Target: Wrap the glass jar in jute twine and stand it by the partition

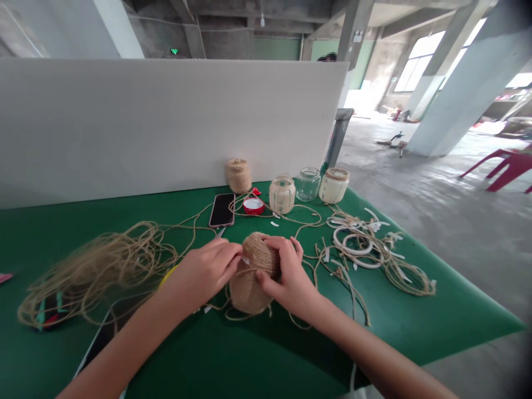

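In front of me is a twine-wrapped jar [252, 291], tan and covered with tight rows of jute. My right hand [290, 271] grips it from the right, fingers over the top and thumb across its front. At the jar's upper left, my left hand [211, 266] is closed in a pinch; what lies between its fingertips is hidden. A small white scrap [245, 259] shows beside those fingertips. One strand of twine crosses the jar's front below them. Scissor blades [221, 233] stick out behind my left hand, with a yellow round thing [168, 275] partly under that wrist.
A loose heap of twine [112, 266] lies left, over a dark flat panel. Behind stand a phone [222, 210], red tape roll [254, 206], wrapped jar [239, 176], bare glass jar [308, 184] and two partly covered jars. Rings [353, 241] and twine scraps lie right. A white board [166, 122] rises behind.
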The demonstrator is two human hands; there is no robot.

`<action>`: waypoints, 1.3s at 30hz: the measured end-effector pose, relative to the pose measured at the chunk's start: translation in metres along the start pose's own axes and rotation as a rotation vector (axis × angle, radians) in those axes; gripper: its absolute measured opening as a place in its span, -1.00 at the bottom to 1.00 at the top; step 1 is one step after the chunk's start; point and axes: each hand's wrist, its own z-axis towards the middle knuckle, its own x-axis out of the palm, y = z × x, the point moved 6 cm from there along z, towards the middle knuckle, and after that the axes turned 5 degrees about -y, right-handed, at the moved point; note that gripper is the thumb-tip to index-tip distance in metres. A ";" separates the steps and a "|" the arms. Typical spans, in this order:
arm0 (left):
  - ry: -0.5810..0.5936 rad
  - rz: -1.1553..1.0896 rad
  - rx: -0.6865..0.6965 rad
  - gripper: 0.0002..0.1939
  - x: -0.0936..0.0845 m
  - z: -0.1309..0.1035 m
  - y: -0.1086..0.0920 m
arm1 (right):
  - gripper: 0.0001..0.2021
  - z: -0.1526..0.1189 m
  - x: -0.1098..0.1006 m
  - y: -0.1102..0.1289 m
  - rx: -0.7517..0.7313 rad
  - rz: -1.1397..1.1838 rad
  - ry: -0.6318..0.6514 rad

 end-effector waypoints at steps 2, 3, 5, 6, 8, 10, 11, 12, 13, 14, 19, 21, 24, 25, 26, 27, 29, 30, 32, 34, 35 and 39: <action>-0.003 -0.085 -0.161 -0.81 0.001 -0.002 0.007 | -0.59 0.000 0.000 -0.002 -0.008 0.014 0.002; -0.003 -0.125 -0.239 -0.81 0.002 -0.004 0.010 | -0.59 -0.001 0.000 -0.003 -0.014 0.020 0.001; 0.003 -0.215 -0.379 -0.82 0.005 -0.007 0.013 | -0.58 -0.001 -0.001 -0.005 -0.025 0.024 0.000; 0.007 -0.268 -0.438 -0.83 0.007 -0.008 0.014 | -0.58 -0.001 -0.001 -0.005 -0.030 0.024 -0.003; 0.015 -0.378 -0.535 -0.85 0.012 -0.011 0.014 | -0.57 -0.002 -0.001 -0.006 -0.033 0.023 -0.008; 0.008 -0.463 -0.608 -0.86 0.016 -0.014 0.013 | -0.57 -0.002 -0.002 -0.007 -0.034 0.029 -0.012; -0.008 -0.482 -0.632 -0.85 0.017 -0.016 0.013 | -0.57 -0.003 -0.002 -0.007 -0.033 0.034 -0.011; -0.028 -0.485 -0.646 -0.85 0.018 -0.017 0.012 | -0.57 -0.003 -0.002 -0.007 -0.032 0.039 -0.009; -0.048 -0.475 -0.646 -0.85 0.018 -0.019 0.011 | -0.57 -0.003 -0.002 -0.007 -0.032 0.044 -0.008; -0.066 -0.457 -0.635 -0.86 0.018 -0.019 0.010 | -0.57 -0.003 -0.002 -0.007 -0.033 0.046 -0.008; -0.128 -0.381 -0.564 -0.85 0.018 -0.021 0.004 | -0.56 -0.004 -0.002 -0.007 -0.038 0.044 -0.005; -0.140 -0.382 -0.582 -0.84 0.018 -0.023 0.004 | -0.56 -0.004 -0.002 -0.006 -0.048 0.041 -0.007; -0.145 -0.406 -0.613 -0.84 0.017 -0.023 0.003 | -0.55 -0.006 -0.003 -0.003 -0.070 0.027 -0.017; -0.143 -0.412 -0.619 -0.84 0.017 -0.023 0.002 | -0.55 -0.006 -0.003 -0.002 -0.078 0.023 -0.021; -0.133 -0.414 -0.621 -0.83 0.015 -0.023 0.001 | -0.55 -0.007 -0.003 0.000 -0.084 0.021 -0.025; -0.116 -0.407 -0.621 -0.83 0.014 -0.022 0.001 | -0.54 -0.007 -0.003 0.001 -0.088 0.020 -0.030; -0.079 -0.365 -0.612 -0.84 0.012 -0.021 0.000 | -0.54 -0.007 -0.004 0.002 -0.093 0.019 -0.037; -0.067 -0.327 -0.601 -0.85 0.011 -0.020 -0.001 | -0.54 -0.007 -0.004 0.002 -0.092 0.016 -0.036; -0.072 -0.221 -0.560 -0.86 0.007 -0.019 -0.003 | -0.54 -0.007 -0.003 0.003 -0.088 0.005 -0.025; -0.120 -0.100 -0.498 -0.87 0.001 -0.019 -0.007 | -0.55 -0.007 -0.003 0.004 -0.086 -0.005 -0.018; -0.150 -0.049 -0.464 -0.88 -0.001 -0.019 -0.010 | -0.55 -0.008 -0.003 0.004 -0.086 -0.009 -0.015; -0.220 0.031 -0.356 -0.91 -0.006 -0.021 -0.021 | -0.55 -0.008 -0.003 0.007 -0.083 -0.016 -0.018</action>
